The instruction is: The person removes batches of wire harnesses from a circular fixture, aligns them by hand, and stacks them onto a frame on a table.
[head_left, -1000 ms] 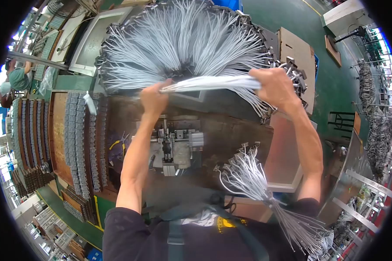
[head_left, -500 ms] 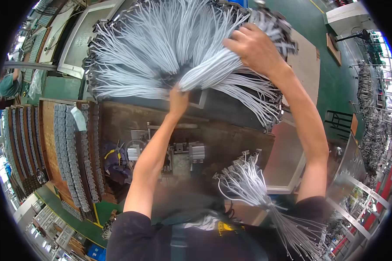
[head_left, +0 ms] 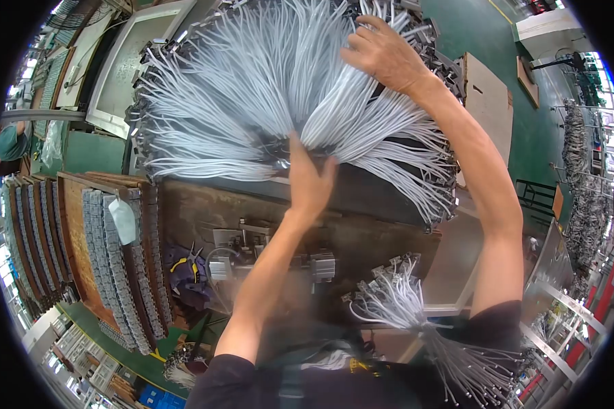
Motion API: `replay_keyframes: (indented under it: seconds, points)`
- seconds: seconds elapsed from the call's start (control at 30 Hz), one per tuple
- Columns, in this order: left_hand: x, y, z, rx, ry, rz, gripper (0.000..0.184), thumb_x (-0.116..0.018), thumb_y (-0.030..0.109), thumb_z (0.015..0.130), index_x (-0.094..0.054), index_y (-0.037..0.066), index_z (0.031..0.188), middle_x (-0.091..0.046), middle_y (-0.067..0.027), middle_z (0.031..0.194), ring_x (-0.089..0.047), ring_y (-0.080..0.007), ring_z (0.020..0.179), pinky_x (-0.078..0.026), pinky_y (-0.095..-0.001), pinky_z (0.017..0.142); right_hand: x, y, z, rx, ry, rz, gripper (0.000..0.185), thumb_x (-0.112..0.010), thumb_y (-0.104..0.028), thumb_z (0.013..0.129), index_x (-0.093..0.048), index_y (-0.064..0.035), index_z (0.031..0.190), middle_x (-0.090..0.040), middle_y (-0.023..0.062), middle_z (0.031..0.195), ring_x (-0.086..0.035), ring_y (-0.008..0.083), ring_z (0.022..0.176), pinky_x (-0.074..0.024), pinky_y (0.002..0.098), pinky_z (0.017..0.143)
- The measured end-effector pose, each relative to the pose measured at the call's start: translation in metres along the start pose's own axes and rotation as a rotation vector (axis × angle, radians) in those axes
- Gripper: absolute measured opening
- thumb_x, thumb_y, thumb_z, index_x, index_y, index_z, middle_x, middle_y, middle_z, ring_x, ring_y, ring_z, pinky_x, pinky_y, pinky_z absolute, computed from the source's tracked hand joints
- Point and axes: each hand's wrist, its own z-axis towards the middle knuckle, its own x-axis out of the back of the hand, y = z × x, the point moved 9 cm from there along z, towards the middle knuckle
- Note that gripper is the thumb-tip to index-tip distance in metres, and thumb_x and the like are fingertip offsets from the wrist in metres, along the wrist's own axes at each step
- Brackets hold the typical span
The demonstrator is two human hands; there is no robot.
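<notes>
A wide fan of white cables (head_left: 218,95) with metal connectors round its outer edge lies at the top of the table. My right hand (head_left: 385,58) rests over a thick bundle of white cables (head_left: 338,109) at the fan's right, fingers bent but apart, not wrapped round it. Close to the fan's inner ends is my left hand (head_left: 310,180), thumb and fingers spread, its fingertips at the cable ends. Nothing shows in its grasp.
A tied bundle of grey-white cables (head_left: 416,307) lies near my body on the right. Small metal fixtures (head_left: 324,266) and yellow-handled pliers (head_left: 194,266) are on the bench. Racks of grey parts (head_left: 116,259) stand at left. A person (head_left: 12,143) is at far left.
The raised cable bundle has come down into the fan at the right. My left hand has moved right and opened off the bundle's end; my right hand has loosened and shifted slightly up.
</notes>
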Motion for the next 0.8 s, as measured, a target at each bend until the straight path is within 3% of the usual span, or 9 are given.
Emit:
replay_keyframes:
  seconds: [0.1,0.2,0.3,0.47,0.57,0.6,0.7,0.77,0.8]
  points:
    - [-0.007,0.033,-0.002,-0.293,0.12,0.126,0.103,-0.079,0.027,0.088,-0.012,-0.013,0.155,-0.006,-0.0429,0.159,-0.01,-0.0545,0.15,-0.016,-0.048,0.123,0.002,0.011,0.016,0.008,-0.031,0.004,0.01,-0.061,-0.01,0.077,-0.067,-0.0104,0.084,-0.058,0.005,0.084,-0.061,0.0217,0.097,-0.0401,0.0439,0.115]
    - [-0.023,0.019,0.025,-0.214,0.176,0.178,0.105,-0.08,0.032,0.087,-0.013,-0.013,0.154,-0.006,-0.046,0.157,-0.013,-0.0576,0.148,-0.018,-0.0491,0.123,-0.019,0.014,0.022,0.012,0.002,-0.003,0.01,-0.06,-0.015,0.078,-0.067,-0.0087,0.079,-0.052,0.0048,0.077,-0.058,0.0228,0.089,-0.0394,0.0465,0.115]
    - [-0.044,0.003,0.031,-0.203,0.164,0.34,0.101,-0.074,0.045,0.089,-0.022,-0.015,0.15,-0.012,-0.0479,0.154,-0.017,-0.059,0.146,-0.023,-0.0541,0.12,-0.106,0.011,-0.019,-0.26,-0.116,0.013,0.023,-0.064,-0.005,0.074,-0.07,-0.0095,0.095,-0.065,0.008,0.103,-0.06,0.0276,0.118,-0.0372,0.044,0.118]
    - [-0.051,0.001,0.041,-0.055,0.177,0.667,0.108,-0.059,0.068,0.09,-0.03,-0.017,0.149,-0.02,-0.0423,0.156,-0.024,-0.0552,0.146,-0.032,-0.0551,0.116,-0.063,-0.015,-0.014,-0.24,-0.316,-0.003,0.041,-0.072,-0.007,0.07,-0.069,-0.0054,0.111,-0.066,0.0127,0.116,-0.054,0.0357,0.126,-0.0393,0.044,0.116]
    - [-0.047,-0.008,0.041,-0.085,0.138,0.62,0.109,-0.064,0.068,0.086,-0.03,-0.013,0.151,-0.023,-0.0412,0.156,-0.024,-0.0535,0.148,-0.029,-0.0565,0.117,0.008,-0.031,-0.046,-0.5,-0.369,0.47,0.046,-0.074,-0.016,0.082,-0.066,-0.0059,0.127,-0.067,0.0171,0.12,-0.059,0.0327,0.123,-0.0443,0.0433,0.109]
    - [-0.045,-0.015,0.042,-0.128,0.112,0.559,0.103,-0.061,0.067,0.089,-0.035,-0.013,0.149,-0.029,-0.0406,0.154,-0.028,-0.052,0.146,-0.03,-0.054,0.118,0.032,-0.047,-0.068,-0.543,-0.394,0.478,0.046,-0.074,-0.016,0.082,-0.066,-0.0059,0.127,-0.067,0.0171,0.12,-0.059,0.0327,0.123,-0.0443,0.0433,0.109]
    - [-0.027,0.039,-0.017,-0.05,-0.081,0.254,0.093,-0.059,0.062,0.094,-0.039,-0.009,0.15,-0.04,-0.0333,0.153,-0.04,-0.0416,0.143,-0.034,-0.0452,0.117,0.078,-0.112,-0.15,-0.858,-0.395,1.486,0.048,-0.069,-0.04,0.093,-0.068,-0.0037,0.125,-0.073,0.0161,0.109,-0.068,0.0276,0.106,-0.0516,0.0388,0.096]
    - [-0.05,0.055,-0.094,0.272,-0.653,-0.34,0.087,-0.058,0.059,0.096,-0.039,-0.004,0.152,-0.045,-0.0226,0.153,-0.046,-0.0273,0.139,-0.036,-0.0368,0.115,0.094,-0.158,-0.218,-0.974,-0.362,1.776,0.059,-0.066,-0.049,0.095,-0.066,-0.0017,0.13,-0.073,0.014,0.113,-0.068,0.0244,0.107,-0.0517,0.0378,0.096]
    - [-0.054,0.057,-0.135,0.13,-0.765,-0.729,0.082,-0.062,0.057,0.095,-0.044,0.0,0.151,-0.053,-0.0167,0.147,-0.05,-0.0208,0.132,-0.041,-0.0343,0.11,0.109,-0.184,-0.244,-1.034,-0.277,1.903,0.063,-0.065,-0.052,0.095,-0.065,-0.0008,0.132,-0.072,0.0124,0.118,-0.067,0.0236,0.108,-0.0507,0.0379,0.097]
